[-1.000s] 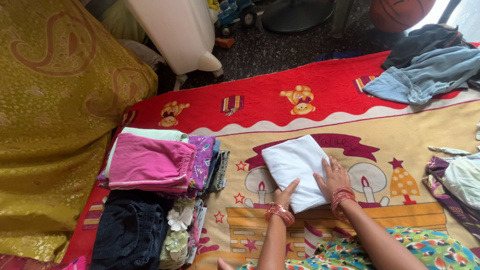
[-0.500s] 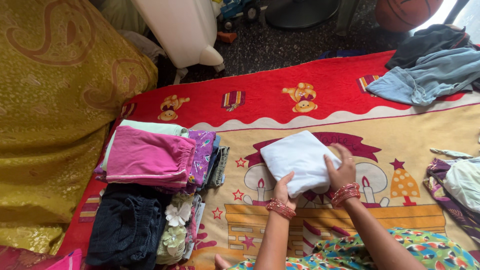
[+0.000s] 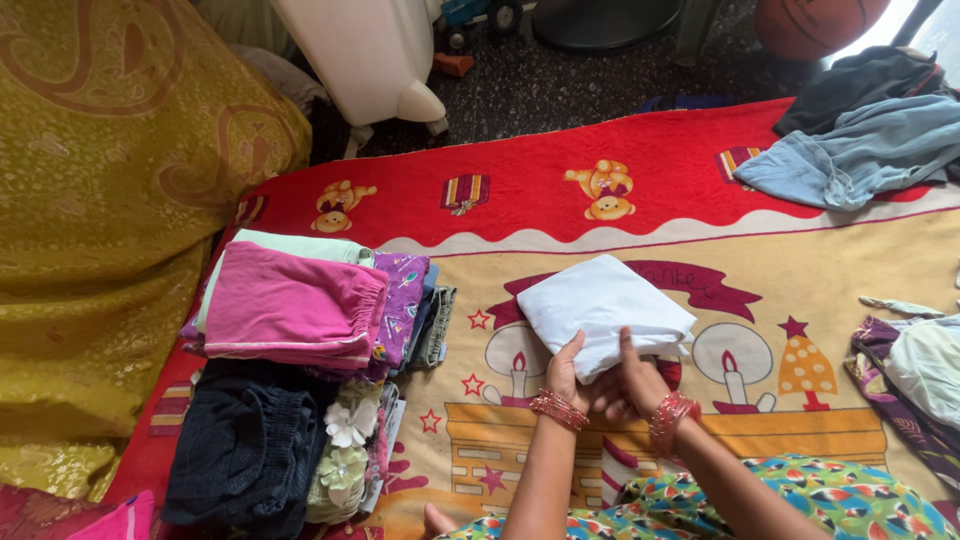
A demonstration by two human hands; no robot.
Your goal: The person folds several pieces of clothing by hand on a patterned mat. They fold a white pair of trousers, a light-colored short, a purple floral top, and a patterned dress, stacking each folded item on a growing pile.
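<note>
Far left: a yellow patterned cloth (image 3: pixel 110 200) drapes a raised surface beside the mat. Next to it, on the printed red-and-cream mat (image 3: pixel 560 200), stands a pile of folded clothes topped by a pink garment (image 3: pixel 290 305); just in front of that lies a dark folded garment (image 3: pixel 240 450) with a flowered piece against its right side.

Centre: a folded white cloth (image 3: pixel 600 310) lies on the mat's cream area, its near edge lifted. The left hand (image 3: pixel 568 372) grips that near edge from below, fingers curled on the fabric. The right hand (image 3: pixel 632 385) is just beside it, grasping the same edge, thumb on top. Both wrists carry red bangles.

Right: a light blue garment (image 3: pixel 850 150) and a dark one lie heaped at the mat's far corner; more loose fabric (image 3: pixel 915 365) sits at the right edge.
</note>
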